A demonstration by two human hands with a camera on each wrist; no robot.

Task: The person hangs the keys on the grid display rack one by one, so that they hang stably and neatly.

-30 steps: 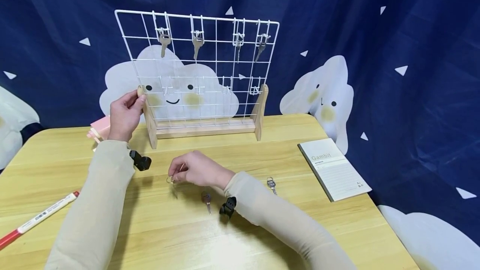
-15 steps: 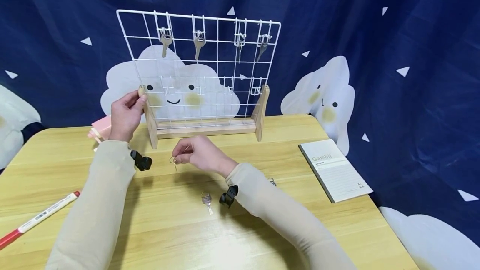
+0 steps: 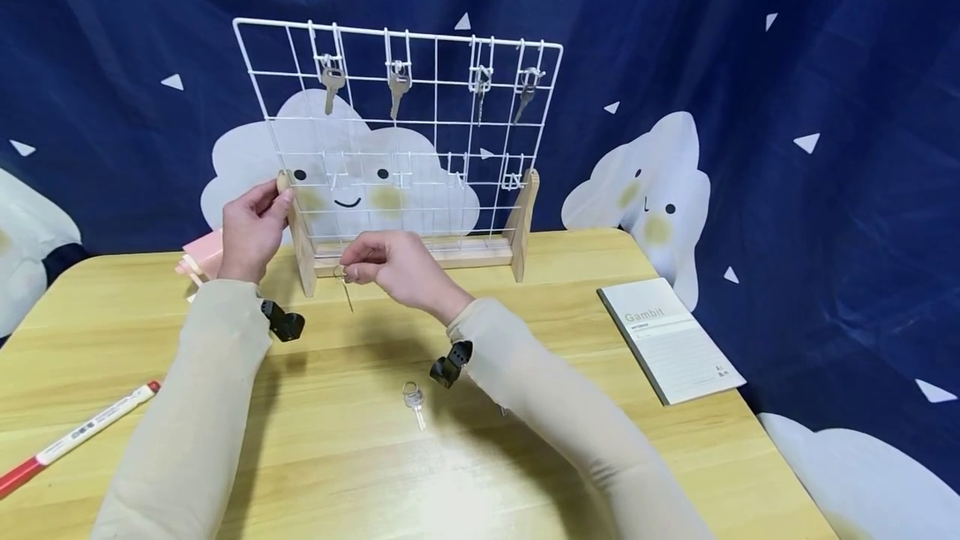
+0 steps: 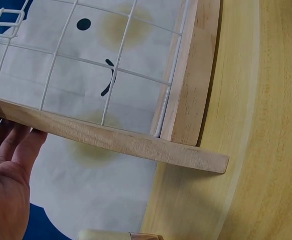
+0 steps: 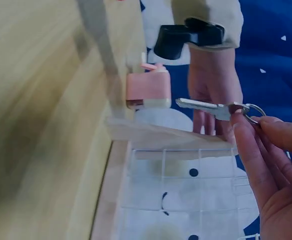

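Note:
My left hand [image 3: 253,233] grips the top of the left wooden upright [image 3: 302,248] of a white wire grid rack [image 3: 435,82]. In the right wrist view, thumb and fingers of my right hand [image 5: 281,170] pinch a silver key [image 5: 206,106] by its ring, blade pointing away from the fingers. The head view has this right hand low in front of the rack's base, the key dangling. Several keys hang on the upper hooks, one a flat key [image 3: 332,88] at the left; lower hooks [image 3: 513,182] carry none. Another key [image 3: 415,408] lies on the table.
Under my right sleeve, the tip of a further key [image 3: 503,411] peeks out. A notebook [image 3: 671,340] lies at the right, a red-and-white marker [image 3: 82,436] at the left. Behind my left hand stands a pink object [image 5: 148,86]. A dark blue curtain [image 3: 720,40] hangs behind the table.
My right hand has risen from the tabletop toward the rack, carrying the pinched key. The left hand keeps its grip on the upright.

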